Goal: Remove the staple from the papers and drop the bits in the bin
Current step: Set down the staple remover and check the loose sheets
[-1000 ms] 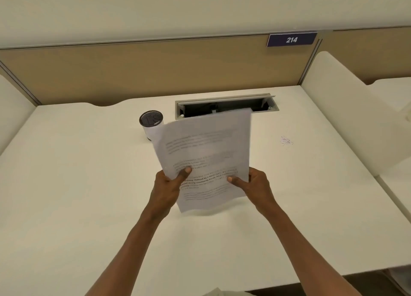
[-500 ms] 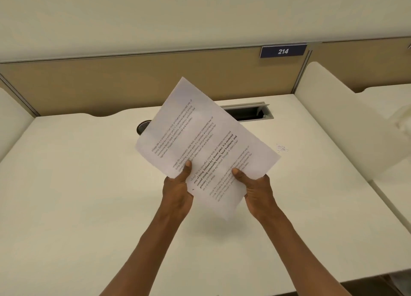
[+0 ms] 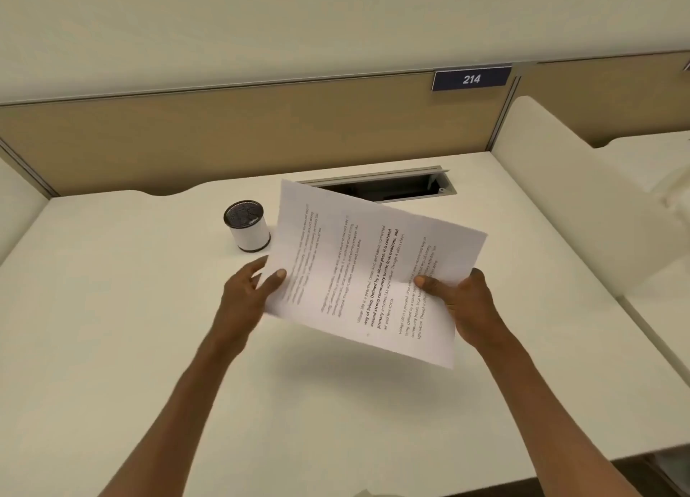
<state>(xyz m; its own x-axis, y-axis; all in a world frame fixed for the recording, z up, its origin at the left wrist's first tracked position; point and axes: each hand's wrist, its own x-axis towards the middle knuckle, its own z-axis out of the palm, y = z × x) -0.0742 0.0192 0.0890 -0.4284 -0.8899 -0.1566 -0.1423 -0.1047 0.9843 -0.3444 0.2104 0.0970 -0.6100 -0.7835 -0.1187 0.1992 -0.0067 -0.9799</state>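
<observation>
The white printed papers hang in the air above the desk, turned sideways so the text lines run away from me. My left hand pinches their left edge, thumb on top and fingers underneath. My right hand grips the right part, thumb pressed on the printed face. No staple can be made out on the sheets. A small round bin, white with a dark mesh inside, stands on the desk just left of the papers.
The cream desk has an open cable slot at the back, partly behind the papers. A tan partition with a "214" plate closes the rear. A white side divider rises on the right.
The papers have been rotated clockwise from upright to sideways and lowered a little. My left hand shifted to the left edge and my right hand to the right part. The bin is uncovered again.
</observation>
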